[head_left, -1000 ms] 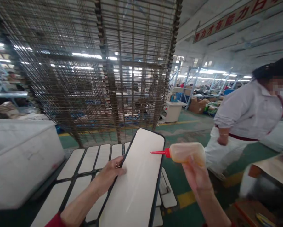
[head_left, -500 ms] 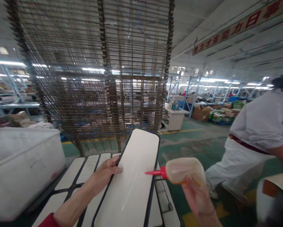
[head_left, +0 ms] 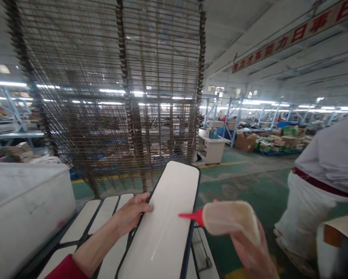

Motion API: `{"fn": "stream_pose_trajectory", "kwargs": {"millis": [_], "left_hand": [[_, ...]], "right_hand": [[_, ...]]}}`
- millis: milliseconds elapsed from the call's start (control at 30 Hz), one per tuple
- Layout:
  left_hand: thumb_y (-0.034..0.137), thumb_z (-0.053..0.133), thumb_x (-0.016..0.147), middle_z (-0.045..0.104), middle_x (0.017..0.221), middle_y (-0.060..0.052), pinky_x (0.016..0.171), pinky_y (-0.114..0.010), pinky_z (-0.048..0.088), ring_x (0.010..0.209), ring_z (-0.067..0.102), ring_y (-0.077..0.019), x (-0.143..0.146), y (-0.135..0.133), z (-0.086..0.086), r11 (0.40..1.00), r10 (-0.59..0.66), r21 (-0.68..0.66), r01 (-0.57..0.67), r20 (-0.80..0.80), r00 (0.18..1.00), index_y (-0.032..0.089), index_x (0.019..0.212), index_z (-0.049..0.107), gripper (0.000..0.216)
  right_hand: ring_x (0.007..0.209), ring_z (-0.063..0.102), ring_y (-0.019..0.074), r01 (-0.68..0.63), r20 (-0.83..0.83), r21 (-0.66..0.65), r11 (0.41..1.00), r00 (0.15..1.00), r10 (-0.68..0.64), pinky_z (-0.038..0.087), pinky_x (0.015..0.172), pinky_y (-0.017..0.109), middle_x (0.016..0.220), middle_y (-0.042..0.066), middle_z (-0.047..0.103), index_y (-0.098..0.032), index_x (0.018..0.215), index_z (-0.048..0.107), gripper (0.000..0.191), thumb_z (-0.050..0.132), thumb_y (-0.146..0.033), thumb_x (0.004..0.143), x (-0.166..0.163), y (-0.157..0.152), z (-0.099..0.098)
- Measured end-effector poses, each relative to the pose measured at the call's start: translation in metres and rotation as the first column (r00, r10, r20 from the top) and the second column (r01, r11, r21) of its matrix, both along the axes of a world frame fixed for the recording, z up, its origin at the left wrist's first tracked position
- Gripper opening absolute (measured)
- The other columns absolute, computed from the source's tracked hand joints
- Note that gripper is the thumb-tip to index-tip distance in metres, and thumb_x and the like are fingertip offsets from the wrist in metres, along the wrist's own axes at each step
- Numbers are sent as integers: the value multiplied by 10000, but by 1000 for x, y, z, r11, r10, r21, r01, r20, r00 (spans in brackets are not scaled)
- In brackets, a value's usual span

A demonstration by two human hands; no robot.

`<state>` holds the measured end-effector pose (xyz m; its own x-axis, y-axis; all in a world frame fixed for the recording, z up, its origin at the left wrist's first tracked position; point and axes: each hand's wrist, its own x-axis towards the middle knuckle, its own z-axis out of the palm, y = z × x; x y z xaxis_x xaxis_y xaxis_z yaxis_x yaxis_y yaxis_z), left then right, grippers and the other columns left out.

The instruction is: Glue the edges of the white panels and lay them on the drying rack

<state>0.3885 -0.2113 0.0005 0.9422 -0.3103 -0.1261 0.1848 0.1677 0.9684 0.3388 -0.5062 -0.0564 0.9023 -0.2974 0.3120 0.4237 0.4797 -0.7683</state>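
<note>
- Bringing the red nozzle (head_left: pixel 191 216) lower down the pale board (head_left: pixel 163 224) than a second ago, the right hand (head_left: pixel 249 252) keeps it aimed towards 9 o'clock, its tip over the face; whether it touches cannot be told.
- The board is at 6 o'clock in the view, tilted, its far end towards 12 and its dark rim all round the part that shows.
- The left hand (head_left: pixel 130 215) stays at the board's 10 o'clock edge, thumb pressed on the face and fingers curled round behind: a firm hold, so the board looks steady enough to work on.
- The right hand is closed round the bottle (head_left: pixel 228 217), which leans more than half a second ago, its base dropping towards 4 o'clock. Its fingers are mostly hidden, so squeezing cannot be told.
- No fresh line of liquid can be made out, so the work on this board seems barely begun.
- More boards (head_left: pixel 80 221) lie at 7 o'clock, apparently untouched.
- A co-worker (head_left: pixel 321 201) has moved out towards 3 o'clock, well apart from both hands.
</note>
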Motion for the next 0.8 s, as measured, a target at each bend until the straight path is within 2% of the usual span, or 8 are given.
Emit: {"fn": "stream_pose_trajectory", "kwargs": {"millis": [100, 233, 300, 367, 500, 600, 700, 800], "left_hand": [[137, 701, 527, 757, 844, -53, 696, -274, 504, 733, 675, -208, 5, 2, -3, 1000, 10, 10, -10, 26, 1000, 139, 913, 720, 386], [140, 686, 545, 753, 852, -49, 688, -273, 499, 739, 674, -211, 3, 5, -6, 999, -39, 8, 38, 67, 997, 136, 947, 718, 403], [142, 695, 547, 752, 871, -45, 689, -269, 497, 756, 673, -212, -1, 7, -6, 999, -37, 4, 37, 68, 997, 142, 954, 716, 408], [142, 707, 546, 751, 886, -39, 694, -267, 497, 775, 674, -215, -5, 10, -7, 1000, -16, 8, 16, 45, 999, 149, 955, 714, 408], [146, 712, 562, 752, 884, -37, 715, -280, 503, 793, 680, -223, -10, 16, -15, 1000, 5, 13, -5, -19, 1000, 159, 971, 713, 409], [141, 712, 551, 755, 865, -45, 724, -285, 504, 811, 681, -233, -11, 18, -27, 999, 31, 23, -30, -46, 998, 147, 967, 718, 416], [133, 715, 526, 759, 848, -48, 732, -292, 508, 811, 683, -239, -8, 17, -40, 998, 63, 20, -61, -74, 995, 139, 938, 721, 412], [131, 722, 506, 763, 838, -47, 727, -296, 510, 777, 685, -233, -3, 14, -50, 995, 97, 18, -96, -108, 989, 139, 889, 726, 382]], "right_hand": [[890, 695, 367, -139, -87, -19, 990, 987, 136, 554, 813, 544, 880, 150, 739, -241, 958, 697, 593, 934, -300, 418, -7, 2, -11], [841, 705, 292, 153, -49, 119, 981, 988, -148, 564, 847, 475, 867, 76, 739, -231, 935, 702, 537, 920, -325, 454, 17, 4, 15], [887, 698, 266, 203, -67, 199, 959, 979, -193, 537, 918, 452, 905, 50, 738, -221, 922, 703, 498, 905, -350, 486, 33, 5, 31], [955, 683, 254, 172, -104, 262, 950, 983, -149, 501, 982, 430, 952, 42, 735, -209, 917, 704, 474, 888, -356, 505, 45, 7, 38], [1047, 649, 249, 103, -178, 323, 941, 983, -47, 474, 1021, 404, 989, 41, 732, -200, 928, 707, 473, 873, -322, 502, 50, 7, 32], [1069, 638, 260, 63, -138, 262, 963, 990, -27, 457, 1037, 444, 991, 42, 733, -206, 934, 707, 443, 861, -296, 529, 50, 5, 37], [1112, 614, 278, -47, -10, 122, 991, 999, 48, 404, 1071, 484, 1034, 57, 724, -212, 975, 701, 466, 852, -271, 538, 50, 5, 59], [1144, 587, 284, -171, 7, -21, 985, 985, 171, 365, 1088, 504, 1114, 54, 703, -238, 1049, 682, 570, 853, -214, 506, 53, 8, 83]]}}
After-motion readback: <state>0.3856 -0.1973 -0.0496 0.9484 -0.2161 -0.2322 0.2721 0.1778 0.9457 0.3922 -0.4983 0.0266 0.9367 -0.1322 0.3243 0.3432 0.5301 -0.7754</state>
